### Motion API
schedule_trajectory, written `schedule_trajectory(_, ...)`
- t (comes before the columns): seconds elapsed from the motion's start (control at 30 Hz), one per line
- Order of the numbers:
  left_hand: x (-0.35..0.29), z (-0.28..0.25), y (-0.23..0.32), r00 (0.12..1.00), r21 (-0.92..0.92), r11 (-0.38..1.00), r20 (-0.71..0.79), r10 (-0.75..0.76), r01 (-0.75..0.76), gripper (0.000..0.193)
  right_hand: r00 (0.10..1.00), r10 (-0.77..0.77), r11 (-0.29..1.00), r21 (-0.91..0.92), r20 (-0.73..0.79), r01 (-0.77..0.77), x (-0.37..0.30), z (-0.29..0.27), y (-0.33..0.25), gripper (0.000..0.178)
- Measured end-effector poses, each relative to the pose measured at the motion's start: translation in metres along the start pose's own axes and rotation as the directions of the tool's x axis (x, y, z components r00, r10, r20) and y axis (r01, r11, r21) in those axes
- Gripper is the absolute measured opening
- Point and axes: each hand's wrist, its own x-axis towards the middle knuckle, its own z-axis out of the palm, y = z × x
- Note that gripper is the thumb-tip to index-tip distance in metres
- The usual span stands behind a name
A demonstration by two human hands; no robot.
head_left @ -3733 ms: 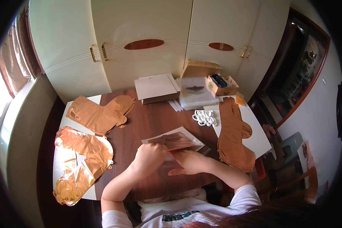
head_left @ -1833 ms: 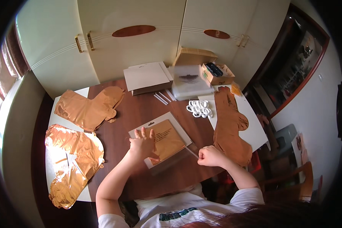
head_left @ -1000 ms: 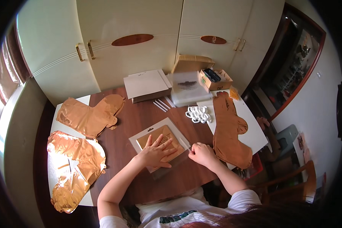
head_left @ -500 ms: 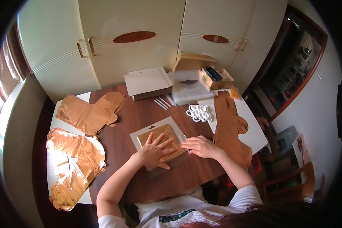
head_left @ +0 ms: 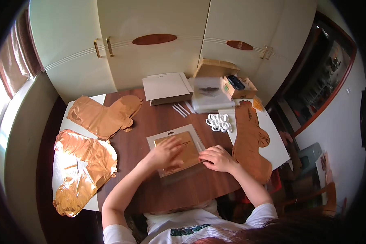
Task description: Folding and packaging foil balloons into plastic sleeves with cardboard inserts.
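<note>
A clear plastic package (head_left: 193, 137) lies flat on the brown table before me. Inside it are a white backing card with a hang hole and a folded gold foil sheet (head_left: 188, 151). My left hand (head_left: 166, 153) is over the foil, its fingers apart and blurred by motion; whether it touches the package I cannot tell. At the package's right edge, my right hand (head_left: 218, 158) has its fingers together and bent, the thumb below them, gripping the plastic edge.
Crinkled gold foil balloons (head_left: 85, 166) lie at the left, with another (head_left: 252, 142) at the right. Behind are a stack of white cards (head_left: 167, 87), clear plastic bags (head_left: 211, 95), and a small box (head_left: 240, 87) holding a dark object. White thin sticks (head_left: 181, 110) and coiled white ribbon (head_left: 218, 123) lie nearer.
My left hand has lifted or slid from its flat spread on the package and is now blurred. The right hand stays at the right edge. The whole view has shifted slightly.
</note>
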Motion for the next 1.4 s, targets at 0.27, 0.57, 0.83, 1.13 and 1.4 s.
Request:
schedule_trajectory(0.27, -0.055, -0.031, -0.017, 0.932, 0.278, 0.895, -0.207, -0.298, 0.348, 0.017, 0.982, 0.138, 0.990, 0.023, -0.128, -0.137, 0.043, 0.021, 0.023, 0.021)
schedule_trajectory(0.57, -0.049, -0.025, -0.016, 0.927, 0.255, 0.924, -0.317, -0.199, 0.286, 0.024, 0.925, 0.286, 0.952, 0.190, -0.251, -0.242, 0.067, 0.057, 0.055, 0.013)
schedule_trajectory(0.83, -0.044, -0.026, -0.013, 0.941, 0.241, 0.925, -0.239, -0.239, 0.295, 0.039, 0.932, 0.278, 0.944, 0.244, -0.235, -0.220, 0.068, 0.055, 0.054, 0.014)
schedule_trajectory(1.13, -0.071, -0.032, -0.004, 0.929, 0.204, 0.922, -0.244, -0.278, 0.329, 0.037, 0.991, 0.117, 0.986, 0.112, 0.057, -0.123, 0.041, 0.014, -0.008, 0.057)
schedule_trajectory(1.4, -0.105, -0.035, 0.116, 0.946, -0.020, 0.959, -0.154, -0.284, 0.284, 0.031, 0.990, -0.076, 0.997, 0.023, 0.116, 0.073, 0.020, 0.021, -0.046, 0.059)
